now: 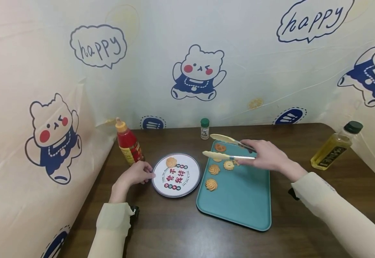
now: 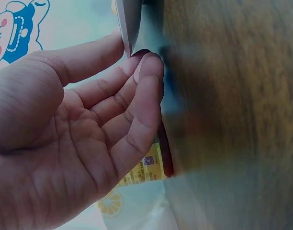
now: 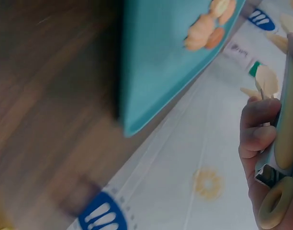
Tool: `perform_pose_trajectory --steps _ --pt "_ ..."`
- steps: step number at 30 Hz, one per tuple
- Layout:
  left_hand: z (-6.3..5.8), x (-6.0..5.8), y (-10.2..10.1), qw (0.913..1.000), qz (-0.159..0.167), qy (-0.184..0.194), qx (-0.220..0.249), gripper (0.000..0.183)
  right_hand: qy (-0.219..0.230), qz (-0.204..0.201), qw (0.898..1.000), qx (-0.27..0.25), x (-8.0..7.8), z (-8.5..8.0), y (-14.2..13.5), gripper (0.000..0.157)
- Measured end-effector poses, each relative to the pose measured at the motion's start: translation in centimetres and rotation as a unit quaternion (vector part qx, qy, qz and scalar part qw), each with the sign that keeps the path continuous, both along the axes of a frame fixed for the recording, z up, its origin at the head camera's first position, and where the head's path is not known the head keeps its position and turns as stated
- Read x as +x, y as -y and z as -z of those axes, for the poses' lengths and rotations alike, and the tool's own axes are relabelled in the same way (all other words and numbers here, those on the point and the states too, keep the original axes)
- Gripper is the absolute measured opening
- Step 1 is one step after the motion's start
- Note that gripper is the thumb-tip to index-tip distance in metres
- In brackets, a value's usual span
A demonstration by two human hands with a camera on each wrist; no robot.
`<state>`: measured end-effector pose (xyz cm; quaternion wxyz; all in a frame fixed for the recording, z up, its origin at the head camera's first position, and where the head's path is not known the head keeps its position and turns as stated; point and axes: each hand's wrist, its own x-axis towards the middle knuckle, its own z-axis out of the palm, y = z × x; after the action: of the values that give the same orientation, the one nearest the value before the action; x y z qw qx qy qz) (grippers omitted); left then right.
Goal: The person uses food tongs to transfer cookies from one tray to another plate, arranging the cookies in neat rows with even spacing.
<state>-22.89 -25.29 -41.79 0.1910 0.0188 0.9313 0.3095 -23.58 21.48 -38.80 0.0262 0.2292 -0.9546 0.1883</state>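
Note:
My left hand [image 1: 137,172] pinches the left rim of a round white plate [image 1: 187,179] between thumb and fingers; the left wrist view shows the plate's edge [image 2: 130,28] at the fingertips. One swirled cookie [image 1: 171,162] lies near the plate's upper left. In my right hand [image 1: 264,154] is a pair of tongs [image 1: 229,157] with cream tips, spread apart above the far part of a teal tray [image 1: 239,204]. Several cookies [image 1: 211,184] lie along the tray's left and far side, some partly hidden beneath the tongs. Nothing shows between the tong tips.
A red sauce bottle [image 1: 130,143] with a yellow cap stands just behind my left hand. Behind the tray is a small green-capped shaker [image 1: 205,129]. An oil bottle [image 1: 333,147] stands at the right on the wooden table [image 1: 161,229]. Printed cloth [image 1: 245,71] hangs around the table.

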Motion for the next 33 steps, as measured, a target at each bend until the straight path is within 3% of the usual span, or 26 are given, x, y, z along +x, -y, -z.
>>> perform_pose_trajectory --steps 6,18,33 --pt "-0.1 0.1 -0.1 1.0000 0.008 0.003 0.003 0.033 0.007 0.039 0.999 0.019 1.1 0.0 -3.9 0.095" --pt "-0.1 -0.1 0.0 0.9999 0.017 0.002 0.001 0.032 0.023 0.083 0.996 0.034 3.0 2.1 -8.8 0.095" --pt "0.2 -0.3 0.1 0.9999 0.010 0.001 -0.002 0.033 0.051 0.060 0.996 0.050 3.5 3.8 -10.2 0.090"
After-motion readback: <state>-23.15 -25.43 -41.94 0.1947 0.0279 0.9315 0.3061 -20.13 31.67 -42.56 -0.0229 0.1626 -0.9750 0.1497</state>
